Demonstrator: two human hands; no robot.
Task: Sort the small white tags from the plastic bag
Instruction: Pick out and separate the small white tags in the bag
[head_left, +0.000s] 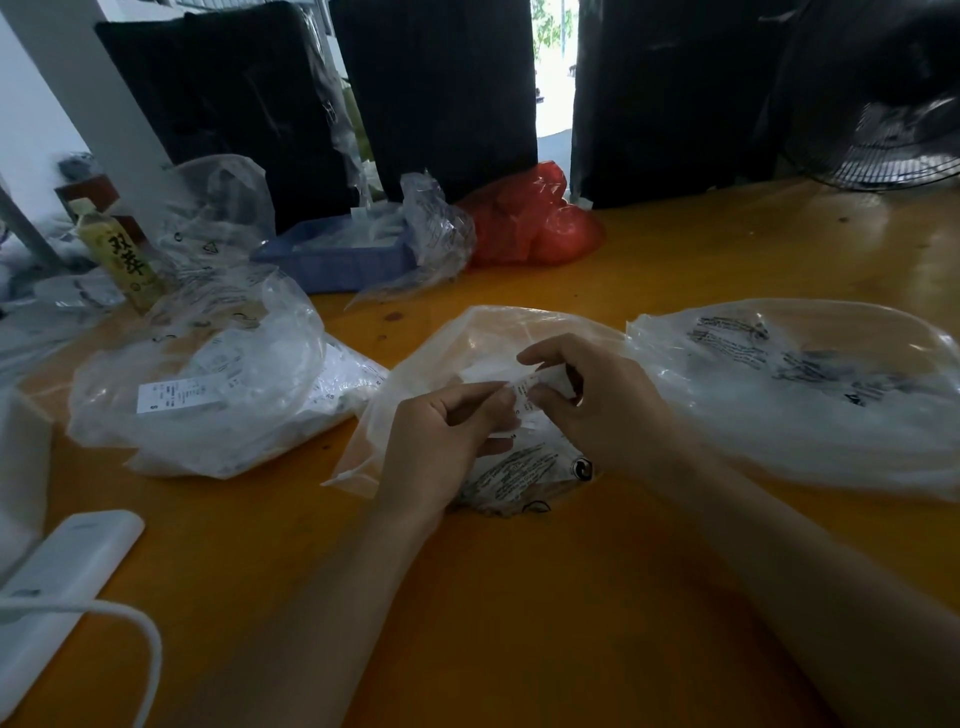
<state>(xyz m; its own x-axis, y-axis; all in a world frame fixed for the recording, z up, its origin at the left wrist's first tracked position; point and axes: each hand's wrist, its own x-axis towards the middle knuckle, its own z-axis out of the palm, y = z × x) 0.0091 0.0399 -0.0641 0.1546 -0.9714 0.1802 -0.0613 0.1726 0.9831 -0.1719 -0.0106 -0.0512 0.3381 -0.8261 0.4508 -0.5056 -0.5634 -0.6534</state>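
A clear plastic bag lies open on the orange table in front of me. Over it, my left hand and my right hand meet, and both pinch small white tags with printed text between thumb and fingers. More white tags show through the bag under my hands. A second clear bag filled with white tags and a printed label lies to the left. A third clear bag with black print lies to the right.
At the back stand a blue tray, crumpled clear bags, a red plastic bag, a yellow-labelled bottle and black panels. A fan is at the far right. A white device with a cable lies near left.
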